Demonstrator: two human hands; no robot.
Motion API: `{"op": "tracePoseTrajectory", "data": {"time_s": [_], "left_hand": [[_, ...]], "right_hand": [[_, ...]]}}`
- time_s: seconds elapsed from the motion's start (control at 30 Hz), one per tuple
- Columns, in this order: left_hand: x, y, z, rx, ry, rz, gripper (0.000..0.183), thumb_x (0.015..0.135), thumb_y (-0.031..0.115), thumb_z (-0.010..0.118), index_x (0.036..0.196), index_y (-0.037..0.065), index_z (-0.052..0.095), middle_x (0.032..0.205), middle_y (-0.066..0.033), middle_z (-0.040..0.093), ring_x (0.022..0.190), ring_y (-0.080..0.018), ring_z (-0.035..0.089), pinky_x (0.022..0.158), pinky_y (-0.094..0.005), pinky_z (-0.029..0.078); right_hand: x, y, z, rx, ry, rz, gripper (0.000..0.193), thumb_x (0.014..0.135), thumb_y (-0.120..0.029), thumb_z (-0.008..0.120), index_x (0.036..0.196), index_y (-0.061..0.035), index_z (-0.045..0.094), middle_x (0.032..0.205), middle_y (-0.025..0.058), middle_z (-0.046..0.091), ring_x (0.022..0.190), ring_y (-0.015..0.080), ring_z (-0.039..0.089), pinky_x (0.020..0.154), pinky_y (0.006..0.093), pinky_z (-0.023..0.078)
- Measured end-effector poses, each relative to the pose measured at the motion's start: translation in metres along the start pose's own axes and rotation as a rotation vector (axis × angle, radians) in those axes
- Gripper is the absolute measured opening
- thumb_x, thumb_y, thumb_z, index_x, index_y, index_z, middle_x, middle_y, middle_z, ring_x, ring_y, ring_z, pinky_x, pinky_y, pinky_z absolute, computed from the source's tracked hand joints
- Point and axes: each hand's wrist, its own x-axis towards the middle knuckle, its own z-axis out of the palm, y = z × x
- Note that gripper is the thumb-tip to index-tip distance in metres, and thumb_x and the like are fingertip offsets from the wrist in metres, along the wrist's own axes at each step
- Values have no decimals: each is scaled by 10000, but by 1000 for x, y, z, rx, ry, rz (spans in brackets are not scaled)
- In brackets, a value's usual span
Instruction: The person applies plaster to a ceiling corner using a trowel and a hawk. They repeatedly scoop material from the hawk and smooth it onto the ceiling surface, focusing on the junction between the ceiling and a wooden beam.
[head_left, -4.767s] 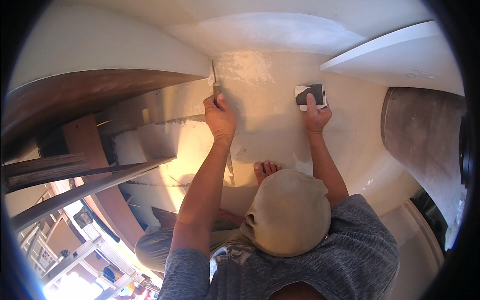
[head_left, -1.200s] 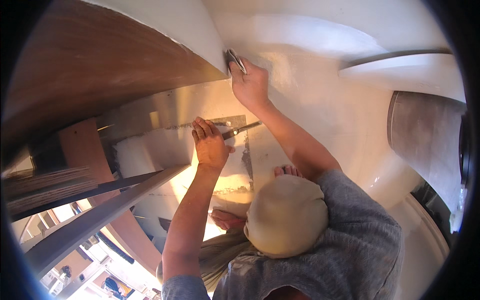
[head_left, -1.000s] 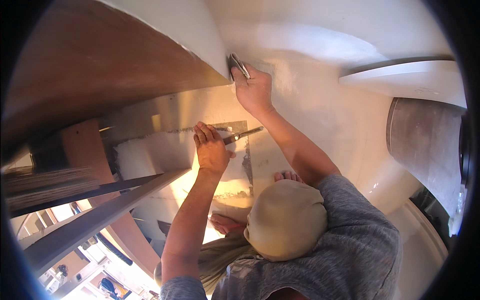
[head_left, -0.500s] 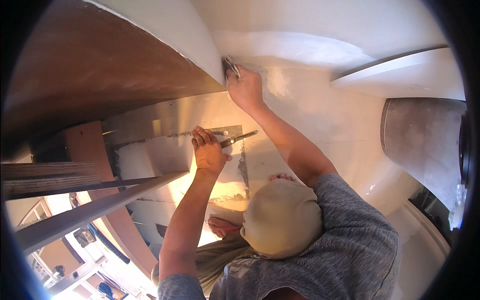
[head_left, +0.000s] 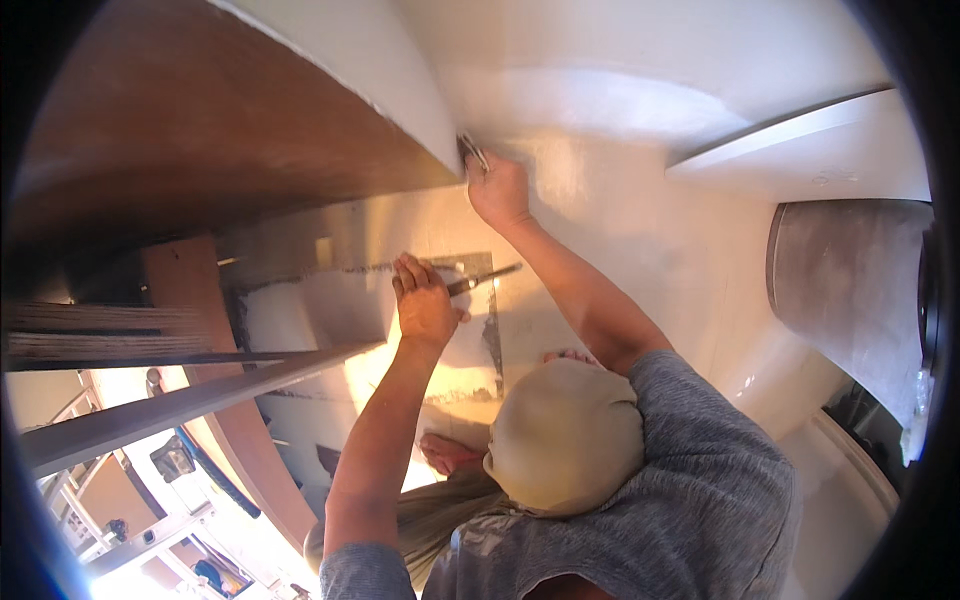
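My right hand is closed on a thin, folded grey sheet, perhaps sandpaper. It presses the sheet into the corner where the tip of a brown panel with a pale edge meets a cream surface. Nearer to me, my left hand rests over a rough-edged whitish patch, its fingers extended and close together. A slim tool with a dark handle and a narrow blade sticks out from under this hand, between thumb and palm. Its exact kind is unclear.
A grey beam and stacked boards lie at the left, beside a brown curved strip. A white ledge and a grey curved panel stand at the right. My bent knee and bare foot are close below my hands.
My right hand has slid a short way toward me along the corner with the folded sheet. My left hand stays over the patch with its tool. The whole view has shifted slightly.
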Motion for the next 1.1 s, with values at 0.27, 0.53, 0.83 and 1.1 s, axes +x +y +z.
{"op": "tracePoseTrajectory", "data": {"time_s": [0.27,0.53,0.83,1.1], "left_hand": [[-2,2,4,-23,52,16,1294,657,519,952,1519,-200,306,1602,-458,243,1532,-561,257,1273,-553,271],[3,6,3,-23,45,37,1278,682,501,945,1515,-214,291,1595,-461,249,1528,-558,267,1267,-568,274],[4,7,-4,-26,32,28,1288,688,490,940,1527,-216,267,1601,-472,220,1525,-578,254,1265,-564,279],[3,0,-6,-20,36,14,1273,705,507,928,1525,-217,278,1604,-460,238,1528,-566,261,1265,-550,283]], "right_hand": [[-4,8,-2,-127,-73,77,184,956,-143,682,1022,13,752,805,271,690,735,442,705,676,455,552],[-3,12,-6,-127,-35,100,209,961,-163,689,1020,30,742,756,255,675,651,348,668,670,410,527],[0,10,-8,-59,-66,108,207,980,-157,687,1044,32,744,712,175,669,652,202,626,671,370,518],[1,4,1,64,-51,194,212,967,-179,681,1008,20,744,769,235,686,712,358,654,688,418,523]]}}
